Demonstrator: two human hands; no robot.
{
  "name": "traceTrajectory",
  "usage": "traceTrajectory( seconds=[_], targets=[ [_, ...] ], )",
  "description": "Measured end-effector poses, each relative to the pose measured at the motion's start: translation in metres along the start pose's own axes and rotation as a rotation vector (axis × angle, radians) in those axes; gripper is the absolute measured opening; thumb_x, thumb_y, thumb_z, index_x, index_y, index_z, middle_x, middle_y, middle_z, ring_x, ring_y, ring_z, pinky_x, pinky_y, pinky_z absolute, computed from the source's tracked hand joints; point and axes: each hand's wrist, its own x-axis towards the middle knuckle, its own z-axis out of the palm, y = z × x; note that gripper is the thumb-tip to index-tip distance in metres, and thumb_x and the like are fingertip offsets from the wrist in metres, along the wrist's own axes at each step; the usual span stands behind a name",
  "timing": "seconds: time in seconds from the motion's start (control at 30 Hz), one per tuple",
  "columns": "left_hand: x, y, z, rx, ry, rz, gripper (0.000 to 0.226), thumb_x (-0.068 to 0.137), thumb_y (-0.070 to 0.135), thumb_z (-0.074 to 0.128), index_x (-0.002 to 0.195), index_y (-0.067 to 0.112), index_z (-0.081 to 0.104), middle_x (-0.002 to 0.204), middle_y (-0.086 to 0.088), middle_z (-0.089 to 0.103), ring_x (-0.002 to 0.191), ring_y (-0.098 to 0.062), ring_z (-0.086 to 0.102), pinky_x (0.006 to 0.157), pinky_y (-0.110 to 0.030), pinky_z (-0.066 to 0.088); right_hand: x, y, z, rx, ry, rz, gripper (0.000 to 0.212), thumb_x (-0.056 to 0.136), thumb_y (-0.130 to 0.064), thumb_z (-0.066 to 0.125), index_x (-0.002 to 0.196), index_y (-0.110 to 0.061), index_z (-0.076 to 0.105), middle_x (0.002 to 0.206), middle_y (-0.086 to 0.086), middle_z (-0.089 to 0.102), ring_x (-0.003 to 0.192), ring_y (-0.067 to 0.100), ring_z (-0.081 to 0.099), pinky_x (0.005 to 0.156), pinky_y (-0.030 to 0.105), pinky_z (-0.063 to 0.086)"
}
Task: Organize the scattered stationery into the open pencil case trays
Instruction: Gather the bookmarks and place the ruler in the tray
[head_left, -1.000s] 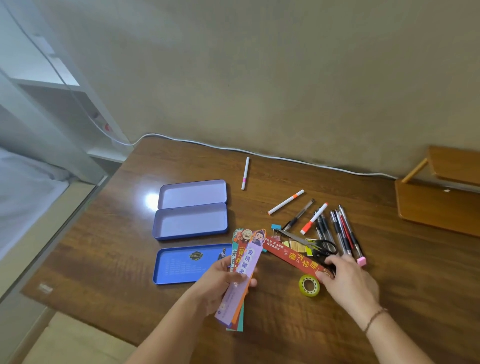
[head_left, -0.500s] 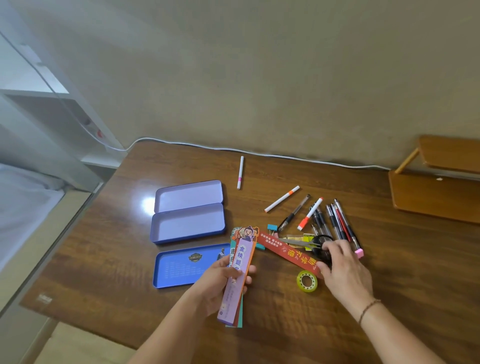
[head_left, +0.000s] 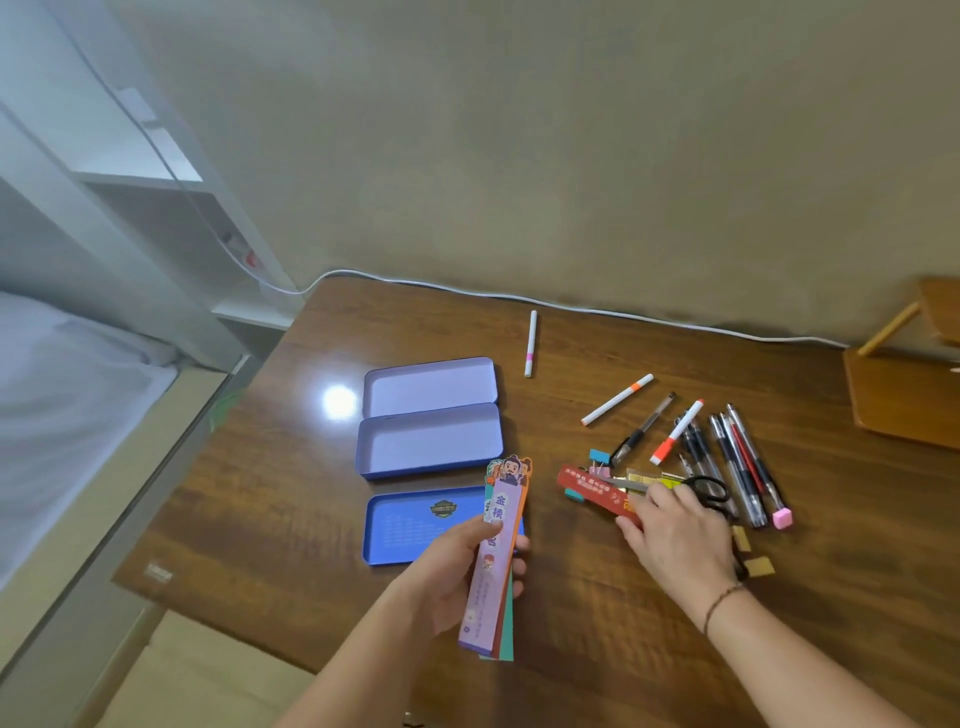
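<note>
Bookmarks gathered beside the trays.
Left hand (head_left: 457, 566) grips a bookmark stack (head_left: 496, 556); right hand (head_left: 675, 540) pinches the red bookmark (head_left: 589, 486) on the desk (head_left: 291, 509).

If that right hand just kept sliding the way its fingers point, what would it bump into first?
Most likely the red bookmark: the right hand points up and to the left, and its fingertips already seem to rest on that strip's near end. The scissors' blades lie just beyond. How the pile is layered is hard to judge.

The right hand (head_left: 675, 540) hides the red bookmark's (head_left: 587, 486) near end (print unreadable).
</note>
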Motion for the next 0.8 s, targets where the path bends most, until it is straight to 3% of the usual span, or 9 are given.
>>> traceTrajectory(
  seconds=[0.1, 0.17, 0.27, 0.43, 0.53, 0.6, 0.67, 0.73, 0.8],
  targets=[
    [-0.003, 0.006, -0.019, -0.047, -0.046, -0.037, 0.049, 0.097, 0.046, 0.046, 0.127, 0.007, 0.053, 0.106, -0.016, 0.069, 0.08, -0.025, 0.067, 0.077, -0.037, 0.056, -0.004, -0.002, 0.004, 0.116, 0.281, -0.109, 0.035, 0.096, -0.041, 0.044, 0.1, -0.024, 0.074, 0.083, -0.007, 0.069, 0.075, 0.013, 0.059, 0.049, 0.025, 0.044],
    [-0.004, 0.011, -0.032, -0.079, -0.101, -0.042, 0.057, 0.093, 0.052, 0.048, 0.124, 0.005, 0.058, 0.105, -0.016, 0.067, 0.082, -0.027, 0.065, 0.076, -0.038, 0.056, -0.007, -0.011, -0.001, 0.283, 0.506, -0.231, 0.036, 0.098, -0.037, 0.043, 0.101, -0.02, 0.075, 0.07, -0.005, 0.07, 0.061, 0.014, 0.062, 0.045, 0.027, 0.046],
    [-0.003, 0.019, -0.05, -0.087, -0.175, -0.059, 0.058, 0.093, 0.058, 0.043, 0.118, 0.008, 0.061, 0.102, -0.014, 0.066, 0.082, -0.027, 0.065, 0.074, -0.037, 0.057, -0.016, -0.054, -0.029, 0.484, 0.643, -0.362, 0.028, 0.094, -0.031, 0.052, 0.106, -0.018, 0.074, 0.079, -0.005, 0.074, 0.068, 0.013, 0.066, 0.052, 0.029, 0.052],
    [0.0, 0.028, -0.071, -0.131, -0.292, -0.091, 0.053, 0.092, 0.051, 0.054, 0.121, 0.007, 0.062, 0.096, -0.014, 0.068, 0.081, -0.024, 0.067, 0.077, -0.037, 0.056, -0.035, -0.154, -0.032, 0.421, 0.407, -0.275, 0.042, 0.097, -0.042, 0.035, 0.121, -0.023, 0.064, 0.116, -0.008, 0.067, 0.11, 0.019, 0.058, 0.072, 0.032, 0.056],
    [0.002, 0.034, -0.087, -0.067, -0.347, 0.003, 0.033, 0.099, 0.027, 0.051, 0.126, 0.01, 0.06, 0.1, -0.016, 0.067, 0.082, -0.026, 0.065, 0.082, -0.044, 0.055, -0.038, -0.18, -0.034, 0.354, 0.267, -0.235, 0.036, 0.093, -0.042, 0.035, 0.12, -0.031, 0.056, 0.125, -0.007, 0.05, 0.114, 0.014, 0.047, 0.079, 0.032, 0.056],
    [0.003, 0.038, -0.096, -0.01, -0.373, 0.049, 0.029, 0.101, 0.019, 0.046, 0.127, 0.013, 0.058, 0.094, -0.015, 0.064, 0.076, -0.025, 0.062, 0.09, -0.054, 0.051, -0.037, -0.187, -0.042, 0.469, 0.258, -0.22, 0.032, 0.094, -0.039, 0.038, 0.119, -0.031, 0.056, 0.124, -0.008, 0.045, 0.115, 0.01, 0.044, 0.085, 0.031, 0.053],
    [0.001, 0.043, -0.104, 0.056, -0.355, 0.075, 0.028, 0.1, 0.015, 0.042, 0.121, 0.015, 0.061, 0.083, -0.012, 0.059, 0.065, -0.021, 0.054, 0.075, -0.047, 0.053, -0.027, -0.191, -0.052, 0.698, 0.307, -0.045, 0.033, 0.095, -0.041, 0.045, 0.123, -0.026, 0.054, 0.127, -0.008, 0.042, 0.118, 0.005, 0.041, 0.096, 0.029, 0.046],
    [-0.004, 0.049, -0.108, 0.264, -0.321, 0.119, 0.025, 0.097, 0.019, 0.044, 0.112, 0.017, 0.064, 0.074, -0.005, 0.055, 0.059, -0.017, 0.047, 0.06, -0.032, 0.043, -0.009, -0.193, -0.067, 0.813, 0.351, 0.124, 0.05, 0.09, -0.045, 0.051, 0.134, -0.022, 0.043, 0.136, -0.007, 0.035, 0.122, 0.005, 0.038, 0.102, 0.026, 0.04],
    [-0.007, 0.056, -0.11, 0.668, -0.321, 0.241, 0.024, 0.088, 0.032, 0.049, 0.103, 0.021, 0.064, 0.07, 0.005, 0.055, 0.062, -0.015, 0.048, 0.063, -0.032, 0.042, 0.003, -0.196, -0.081, 0.881, 0.221, 0.161, 0.054, 0.091, -0.048, 0.047, 0.14, -0.028, 0.034, 0.136, -0.011, 0.034, 0.116, 0.003, 0.045, 0.095, 0.022, 0.045]
  ],
)
